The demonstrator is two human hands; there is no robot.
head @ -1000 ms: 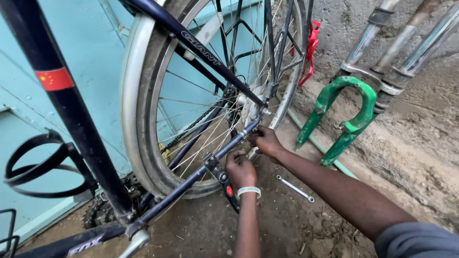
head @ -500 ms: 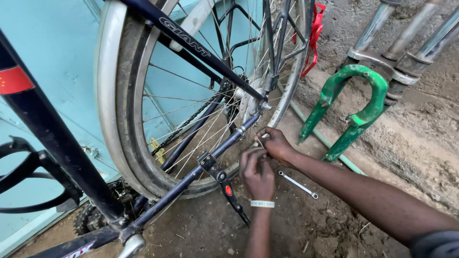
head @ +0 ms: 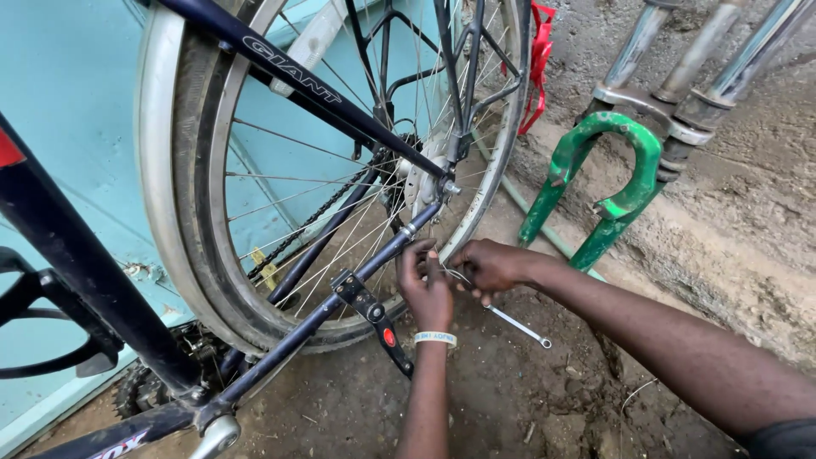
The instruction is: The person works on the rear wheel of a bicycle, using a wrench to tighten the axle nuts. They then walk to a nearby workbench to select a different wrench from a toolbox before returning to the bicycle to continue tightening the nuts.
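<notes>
A dark blue bicycle stands with its rear wheel (head: 183, 255) in front of me. My left hand (head: 425, 291), with a white wristband, is curled just below the chainstay (head: 374, 265), close to the black kickstand (head: 378, 325). My right hand (head: 491, 265) is right beside it, fingers pinched. A thin silvery wire (head: 456, 274) runs between the two hands, and both seem to grip it. A slim metal spanner (head: 520, 325) lies on the dirt under my right hand.
A green bicycle fork (head: 620, 204) leans against the rough concrete wall on the right, with a silver suspension fork (head: 671, 81) above it. A red strap (head: 537, 68) hangs behind the wheel. A teal wall (head: 76, 102) stands left. The ground is bare dirt.
My right hand has come down from the rear axle end of the chainstay and now meets my left hand below it. The view has moved closer to the wheel.
</notes>
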